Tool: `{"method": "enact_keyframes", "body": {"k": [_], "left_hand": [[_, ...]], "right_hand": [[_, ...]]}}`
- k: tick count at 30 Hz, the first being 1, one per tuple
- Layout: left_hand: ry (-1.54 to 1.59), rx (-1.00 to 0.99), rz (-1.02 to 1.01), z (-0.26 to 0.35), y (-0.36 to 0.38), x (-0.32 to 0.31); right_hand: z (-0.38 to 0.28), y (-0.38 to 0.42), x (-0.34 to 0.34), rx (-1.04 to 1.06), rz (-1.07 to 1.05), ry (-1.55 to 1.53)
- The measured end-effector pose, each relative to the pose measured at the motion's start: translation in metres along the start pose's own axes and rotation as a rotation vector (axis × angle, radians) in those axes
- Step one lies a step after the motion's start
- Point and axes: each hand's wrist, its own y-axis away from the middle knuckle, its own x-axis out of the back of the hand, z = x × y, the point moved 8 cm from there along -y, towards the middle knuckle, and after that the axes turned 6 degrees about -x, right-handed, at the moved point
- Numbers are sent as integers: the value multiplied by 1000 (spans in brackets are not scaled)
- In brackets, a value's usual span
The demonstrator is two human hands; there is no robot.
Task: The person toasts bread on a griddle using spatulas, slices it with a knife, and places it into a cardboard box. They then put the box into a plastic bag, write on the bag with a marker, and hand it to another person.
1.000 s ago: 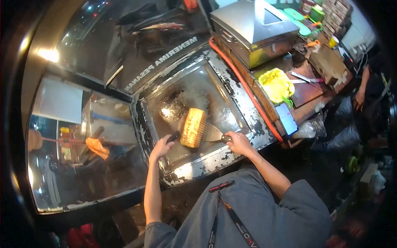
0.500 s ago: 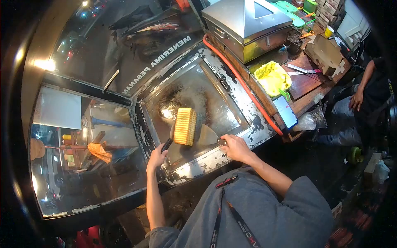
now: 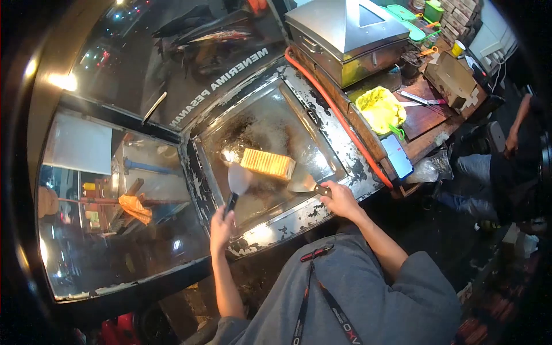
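A block of sliced, toasted bread (image 3: 267, 164) lies on the greasy flat griddle (image 3: 259, 208), its long side running left to right. My left hand (image 3: 220, 231) is closed round the black handle of a spatula (image 3: 238, 179), whose blurred blade is at the bread's left end. In my right hand (image 3: 341, 199) is a second spatula (image 3: 302, 183) with a dark riveted handle. Its blade points left, right by the lower right end of the bread.
An orange hose (image 3: 339, 115) runs along the griddle's right side. Beyond it are a metal steamer-like box (image 3: 345, 40), a tub of yellow spread (image 3: 379, 108), a phone (image 3: 395, 156) and a knife (image 3: 422, 103). Glass panels (image 3: 144, 230) stand at left. Another person (image 3: 512, 167) is at far right.
The bread has turned from pointing toward me to lying crosswise. The left spatula's blade has come into clearer view, and my right hand has shifted slightly right.
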Motion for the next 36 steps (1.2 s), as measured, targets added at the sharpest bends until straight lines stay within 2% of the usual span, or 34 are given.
{"method": "enact_keyframes", "body": {"k": [1, 2, 3, 4, 5, 9, 12, 16, 17, 20, 22, 24, 25, 26, 29, 32, 36], "left_hand": [[-110, 0, 25, 33, -9, 8], [-293, -141, 98, 53, -23, 16], [-267, -121, 116, 49, -42, 21], [-368, -301, 136, 64, -58, 23], [-398, -257, 105, 68, -77, 22], [-668, -307, 40, 74, -144, 5], [-719, -406, -1, 63, -180, -10], [-998, -376, -194, 61, -183, -25], [-1025, -437, -232, 51, -187, -25], [-920, -519, -384, 48, -155, -21], [-566, -247, -479, 31, -131, -17], [-304, -12, -407, -2, -118, -9], [-231, 20, -370, -7, -112, -9], [-106, 102, -337, -14, -108, -13], [-85, 147, -262, -26, -109, -28], [-188, 86, -271, -15, -107, -36], [-374, -53, -271, -9, -110, -41]], "right_hand": [[-6, -1, 4, -2, -6, 16], [-10, 0, 7, -1, -26, 21], [-13, 2, 11, 0, -46, 28], [-16, 4, 15, 0, -66, 37], [-20, 8, 16, -11, -97, 69], [-27, 14, -2, -3, -216, 86], [-34, 3, -37, 79, -239, 25], [-23, -30, -51, 108, -60, -11], [-17, -36, -42, 95, -7, 27], [0, -45, -7, 48, 199, 37], [8, -44, 25, 41, 367, 65], [-4, -40, 42, 80, 432, 173], [-9, -37, 46, 98, 462, 228], [-14, -37, 36, 162, 423, 301], [-43, -29, -4, 351, 291, 508], [-40, -19, 3, 306, 214, 299], [9, -52, -8, -4, 4, 195]]}}
